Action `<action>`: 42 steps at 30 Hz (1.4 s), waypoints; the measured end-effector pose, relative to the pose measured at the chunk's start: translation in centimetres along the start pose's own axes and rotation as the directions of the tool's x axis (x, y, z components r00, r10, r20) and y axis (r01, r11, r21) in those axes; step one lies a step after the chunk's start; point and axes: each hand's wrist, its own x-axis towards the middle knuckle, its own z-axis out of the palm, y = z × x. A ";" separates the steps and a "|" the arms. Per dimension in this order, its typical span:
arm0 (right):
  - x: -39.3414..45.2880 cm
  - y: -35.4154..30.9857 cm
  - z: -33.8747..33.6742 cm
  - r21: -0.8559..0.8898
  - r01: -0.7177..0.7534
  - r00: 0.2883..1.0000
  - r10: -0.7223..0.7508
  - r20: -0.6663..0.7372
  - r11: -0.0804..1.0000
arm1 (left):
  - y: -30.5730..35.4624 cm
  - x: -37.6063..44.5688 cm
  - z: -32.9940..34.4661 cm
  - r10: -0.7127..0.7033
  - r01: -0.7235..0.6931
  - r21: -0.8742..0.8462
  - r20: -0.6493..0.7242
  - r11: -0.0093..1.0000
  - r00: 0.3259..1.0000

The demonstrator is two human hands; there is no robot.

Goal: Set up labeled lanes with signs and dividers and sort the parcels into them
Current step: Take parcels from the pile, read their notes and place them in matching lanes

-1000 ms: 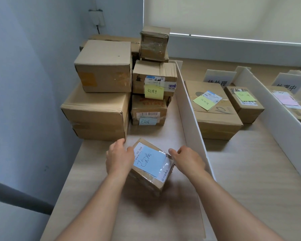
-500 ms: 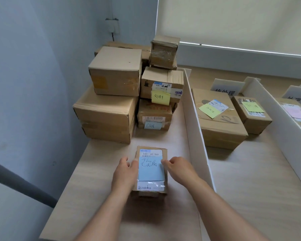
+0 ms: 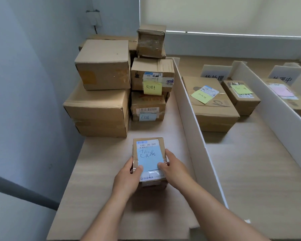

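A small cardboard parcel (image 3: 149, 148) with a blue handwritten note on top lies on the wooden table (image 3: 101, 171) in the leftmost strip. My left hand (image 3: 129, 178) grips its left side with the thumb on the note. My right hand (image 3: 174, 169) grips its right side, thumb also on top. A white divider (image 3: 195, 129) runs just right of the parcel. Beyond it stand two white signs (image 3: 215, 72), (image 3: 283, 75) at the heads of two lanes.
A stack of several cardboard boxes (image 3: 102, 108) fills the far left corner, two of them with yellow and blue notes. The lane right of the divider holds two parcels (image 3: 212, 108), (image 3: 241, 98) with yellow notes. A second divider (image 3: 274, 108) and a pink-noted parcel (image 3: 285, 94) lie further right.
The parcel turned from a tilted, skewed pose to lying square in front of me. Both hands slid toward its near end, thumbs now on the blue note.
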 end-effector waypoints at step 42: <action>-27.8 26.1 -34.3 0.170 0.375 0.461 -0.024 -0.887 0.911 | 21.1 -27.1 37.3 0.752 -0.602 -0.475 0.237 0.642 0.615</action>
